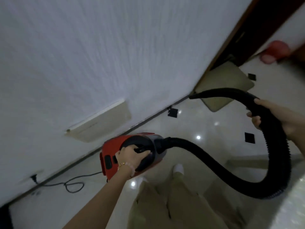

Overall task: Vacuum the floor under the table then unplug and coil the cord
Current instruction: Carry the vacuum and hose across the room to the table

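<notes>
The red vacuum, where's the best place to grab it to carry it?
Take the vacuum by the black handle arched over its top, coming from above and curling fingers under the bar. The left hand already has its grip there, while the right hand holds the hose.

There is one view, from a wide-angle camera on the person's head, tilted and looking steeply down at the glossy floor [206,129] and white wall [99,55] beyond both hands. It sits close above the left hand [130,156] and right hand [274,116], whose forearms enter from the bottom and right edges.
</notes>
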A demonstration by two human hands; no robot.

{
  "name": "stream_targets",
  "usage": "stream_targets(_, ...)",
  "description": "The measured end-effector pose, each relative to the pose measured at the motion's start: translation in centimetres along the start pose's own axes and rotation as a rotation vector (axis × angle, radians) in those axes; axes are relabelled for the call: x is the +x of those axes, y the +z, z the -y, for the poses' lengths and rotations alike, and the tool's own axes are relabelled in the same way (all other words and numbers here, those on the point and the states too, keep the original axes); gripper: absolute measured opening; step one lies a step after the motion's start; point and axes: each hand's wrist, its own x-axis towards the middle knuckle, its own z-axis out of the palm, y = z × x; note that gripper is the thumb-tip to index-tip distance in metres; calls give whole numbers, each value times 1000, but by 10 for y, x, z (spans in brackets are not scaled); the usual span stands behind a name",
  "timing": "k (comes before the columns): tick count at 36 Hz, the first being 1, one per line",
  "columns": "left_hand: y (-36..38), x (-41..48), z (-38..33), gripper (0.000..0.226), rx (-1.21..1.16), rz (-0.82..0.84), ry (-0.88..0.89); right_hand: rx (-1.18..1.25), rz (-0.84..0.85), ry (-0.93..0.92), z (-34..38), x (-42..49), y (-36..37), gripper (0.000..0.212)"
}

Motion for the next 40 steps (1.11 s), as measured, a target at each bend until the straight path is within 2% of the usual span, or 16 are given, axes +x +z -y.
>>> stream_targets(3,5,4,-40,32,-21,-10,52,37,-53,-76,4,-10,-34,23)
stream_targets(8,17,8,-116,48,35,-6,118,9,-149,-159,11,-7,-81,22)
stream_targets(15,51,35,-224,62,78,52,195,63,-237,-172,39,20,-160,24)
stream_targets(20,81,67,-297,58,88,86,215,171,-242,-172,75,53,-220,21)
stream_targets(26,109,97,-392,41,110,114,272,302,-294,-214,129,81,-283,22)
stream_targets(33,137,151,-494,52,200,182,335,401,-399,-256,176,112,-341,23)
stream_targets(40,181,213,-594,48,239,305,338,502,-514,-297,212,153,-395,28)
